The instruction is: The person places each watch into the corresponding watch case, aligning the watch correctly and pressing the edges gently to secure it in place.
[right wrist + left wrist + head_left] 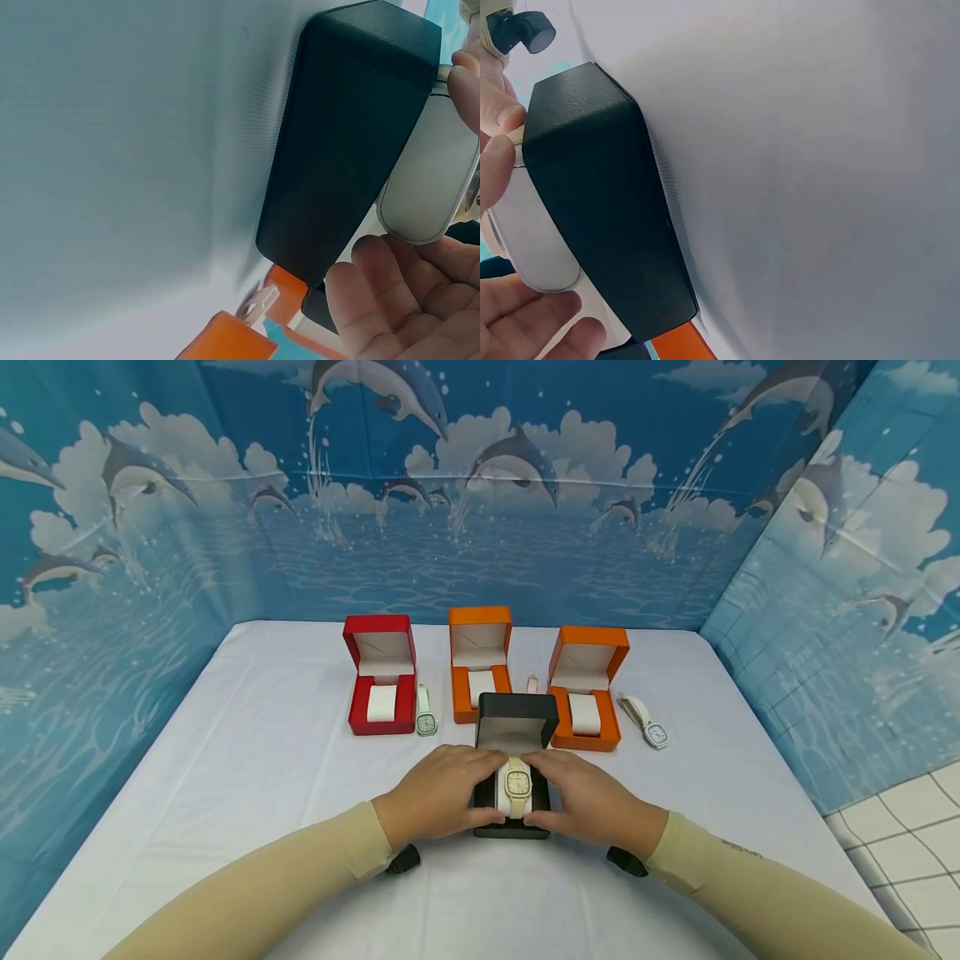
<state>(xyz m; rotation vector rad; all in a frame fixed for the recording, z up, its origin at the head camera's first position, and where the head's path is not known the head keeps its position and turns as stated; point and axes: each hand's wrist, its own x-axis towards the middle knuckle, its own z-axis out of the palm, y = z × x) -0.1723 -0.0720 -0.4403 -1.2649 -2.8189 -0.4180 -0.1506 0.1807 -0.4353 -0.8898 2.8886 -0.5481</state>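
Observation:
A cream-strapped watch [517,782] with a squarish case is wrapped round a white watch cushion [424,172], which sits in the open black watch box [512,830]. My left hand [442,789] pinches the cushion's left side, thumb at the near end and fingers at the far end. On the opposite side my right hand [592,793] pinches it the same way. Both wrist views show the cushion partly above the black box's wall [607,202]. Under the cushion, the inside of the box is hidden.
Behind stand an open red watch box [382,727] and two open orange ones, a middle box [465,714] and a right box [585,743], each with a white cushion. A green-strapped watch [426,722], a partly hidden pink strap [532,684] and a white-strapped watch [654,733] lie beside them.

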